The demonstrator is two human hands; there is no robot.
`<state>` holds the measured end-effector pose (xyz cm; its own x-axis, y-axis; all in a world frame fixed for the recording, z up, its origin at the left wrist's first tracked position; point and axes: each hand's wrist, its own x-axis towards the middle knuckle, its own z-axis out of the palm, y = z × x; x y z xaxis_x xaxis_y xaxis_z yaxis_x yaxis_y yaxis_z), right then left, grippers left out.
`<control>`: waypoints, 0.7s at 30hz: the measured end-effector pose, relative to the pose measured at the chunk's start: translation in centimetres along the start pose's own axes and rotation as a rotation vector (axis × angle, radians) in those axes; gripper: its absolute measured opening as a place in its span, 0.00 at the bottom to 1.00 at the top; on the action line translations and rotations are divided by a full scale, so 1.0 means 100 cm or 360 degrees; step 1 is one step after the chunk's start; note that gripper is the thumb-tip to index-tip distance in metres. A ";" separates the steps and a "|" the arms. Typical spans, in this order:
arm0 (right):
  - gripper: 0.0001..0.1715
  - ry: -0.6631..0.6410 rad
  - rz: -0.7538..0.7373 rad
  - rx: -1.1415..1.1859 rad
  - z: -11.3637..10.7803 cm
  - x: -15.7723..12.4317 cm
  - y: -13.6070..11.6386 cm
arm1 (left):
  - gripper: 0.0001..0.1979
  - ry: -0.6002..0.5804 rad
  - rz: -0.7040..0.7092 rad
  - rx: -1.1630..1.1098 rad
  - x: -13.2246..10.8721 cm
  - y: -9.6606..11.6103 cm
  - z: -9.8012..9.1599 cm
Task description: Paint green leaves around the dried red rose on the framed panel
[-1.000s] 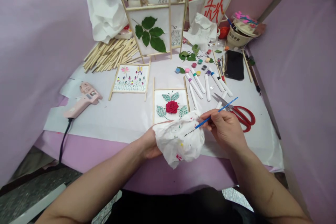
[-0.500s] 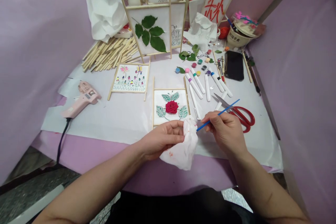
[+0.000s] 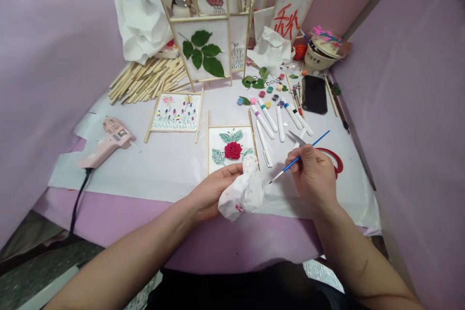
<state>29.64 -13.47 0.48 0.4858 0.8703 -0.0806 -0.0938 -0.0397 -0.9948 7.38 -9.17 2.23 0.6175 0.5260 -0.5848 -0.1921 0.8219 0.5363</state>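
Note:
My left hand [image 3: 214, 191] is closed on a crumpled white tissue [image 3: 245, 189] with small red stains, over the near edge of the table. Between the fingers of my right hand [image 3: 313, 172] is a thin blue paintbrush [image 3: 296, 160]; its dark tip points down left, just right of the tissue and apart from it. Behind the tissue lies a stick-framed picture with a red rose [image 3: 233, 150] and green leaves, its lower right corner covered. Red-handled scissors [image 3: 336, 159] lie partly hidden behind my right hand.
White markers [image 3: 281, 125] and small paint pots lie beyond my hands, with a black phone [image 3: 314, 94] at right. A pink glue gun [image 3: 107, 143] and piled sticks [image 3: 145, 80] are at left. Framed panels [image 3: 203, 53] stand at the back.
The brush tip has come out of the tissue and now shows. The tissue has bunched up and turned in my left hand. The whole view has shifted slightly.

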 end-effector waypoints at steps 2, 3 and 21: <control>0.31 -0.0042 0.0036 -0.0024 0.003 -0.002 0.000 | 0.18 0.0020 -0.0019 -0.0028 0.000 -0.003 0.002; 0.31 -0.0074 0.0060 -0.0058 0.005 -0.004 0.000 | 0.18 0.0017 -0.0031 -0.0039 0.000 -0.005 0.003; 0.26 -0.0084 0.0039 -0.0512 0.016 -0.016 -0.001 | 0.27 -0.0122 0.0219 0.0210 -0.001 -0.024 -0.002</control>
<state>27.45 -14.06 0.76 0.4405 0.8910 -0.1099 0.1787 -0.2070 -0.9619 7.65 -11.19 0.92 0.6495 0.6092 -0.4551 -0.1802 0.7048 0.6862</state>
